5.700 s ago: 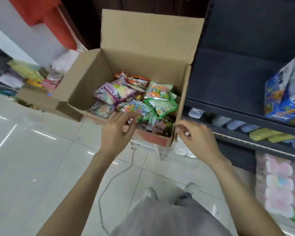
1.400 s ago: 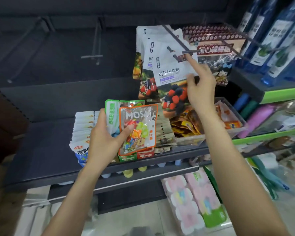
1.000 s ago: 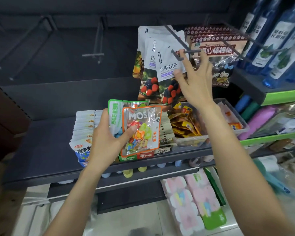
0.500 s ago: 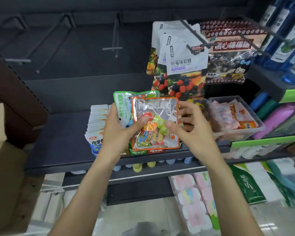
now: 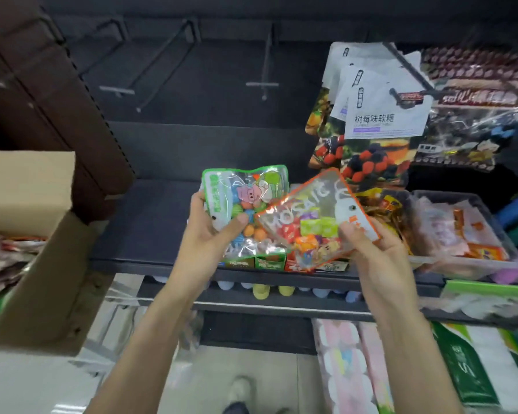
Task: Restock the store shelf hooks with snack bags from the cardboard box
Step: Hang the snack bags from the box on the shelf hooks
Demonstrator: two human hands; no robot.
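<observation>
1. Cardboard box (image 5: pixel 27 264): stood at the far left, cut off by the frame edge. Its remaining stock was mostly hidden; only a blurred sliver of wrappers showed inside.
2. Empty hooks (image 5: pixel 263 82): several bare prongs projected from the dark back panel, above and left of the hands. Their tips were dim, so threading a hang hole onto one could miss.
3. Left hand (image 5: pixel 210 234): fingers and thumb curled round the green-edged bag (image 5: pixel 245 204), held in front of the shelf (image 5: pixel 150 222). Whether further bags lay stacked behind it could not be told; a hidden one could slide out and drop.
4. Right hand (image 5: pixel 371 249): pinched the orange-edged bag (image 5: pixel 314 216) by its lower right corner, tilted and overlapping the green-edged one. The glossy film and corner grip risked a slip or swing. The hang hole near the top looked small.
5. Hanging bags (image 5: pixel 383 115): already filled the right-hand hooks, crowding that side. Lettering further right was blurred.
</observation>
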